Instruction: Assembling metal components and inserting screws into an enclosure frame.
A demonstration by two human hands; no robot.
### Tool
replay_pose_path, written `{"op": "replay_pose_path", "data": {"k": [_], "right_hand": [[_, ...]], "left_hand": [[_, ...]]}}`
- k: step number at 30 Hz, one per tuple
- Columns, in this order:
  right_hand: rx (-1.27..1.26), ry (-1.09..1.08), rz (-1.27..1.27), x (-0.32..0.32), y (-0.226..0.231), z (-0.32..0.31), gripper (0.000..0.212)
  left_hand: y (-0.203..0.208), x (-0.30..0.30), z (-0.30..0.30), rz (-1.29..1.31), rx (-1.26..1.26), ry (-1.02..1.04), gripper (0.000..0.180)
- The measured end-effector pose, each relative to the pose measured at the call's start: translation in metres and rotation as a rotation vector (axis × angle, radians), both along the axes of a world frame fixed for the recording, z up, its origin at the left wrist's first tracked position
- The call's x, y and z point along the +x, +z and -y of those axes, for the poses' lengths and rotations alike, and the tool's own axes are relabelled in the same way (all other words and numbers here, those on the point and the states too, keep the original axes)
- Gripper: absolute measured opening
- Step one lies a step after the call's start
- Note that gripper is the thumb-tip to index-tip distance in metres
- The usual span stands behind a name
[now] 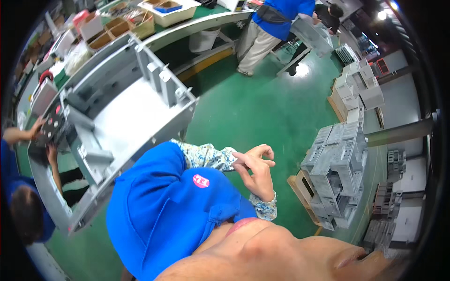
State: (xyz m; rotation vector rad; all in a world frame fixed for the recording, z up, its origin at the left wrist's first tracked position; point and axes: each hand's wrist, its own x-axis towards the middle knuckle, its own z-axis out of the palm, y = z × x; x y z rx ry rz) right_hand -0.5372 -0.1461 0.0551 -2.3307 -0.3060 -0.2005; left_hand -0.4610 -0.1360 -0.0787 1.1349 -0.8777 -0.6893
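Note:
My left hand (262,151) is held out in front of my body with its fingers loosely bent and nothing in them. A white sleeve cuff (206,156) with a blue and yellow flower print covers that forearm. Just below it, my right hand (260,180) reaches across to the left wrist, its thumb and forefinger closed on the end of the printed cuff. A matching printed cuff (265,207) circles my right wrist. Where the two hands overlap, some of the fingers are hidden.
To the left stands a large grey metal frame (176,119) with a white panel inside; a co-worker's hands (37,129) touch a dark plate on it. Grey metal housings (335,164) are stacked on a wooden pallet (303,196) at right. Another person in blue (281,21) stands at the back.

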Motion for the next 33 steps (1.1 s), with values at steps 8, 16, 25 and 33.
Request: {"op": "replay_pose_path", "data": {"k": [8,16,25,33], "right_hand": [[0.821,0.432,0.242,0.157,0.041,0.105,0.064],[0.667,1.166,0.231,0.357,0.088,0.088,0.042],[0.075,1.619,-0.350,0.446,-0.018,-0.038,0.012],[0.049,1.465,-0.733,0.543,-0.057,-0.105,0.016]], "left_hand": [[0.004,0.178,0.064,-0.684,-0.020,0.260,0.062],[-0.030,0.242,0.021,-0.756,-0.183,0.858,0.045],[-0.166,0.196,-0.051,-0.531,0.326,1.398,0.028],[-0.141,0.234,-0.078,-0.752,0.047,1.695,0.028]]}}
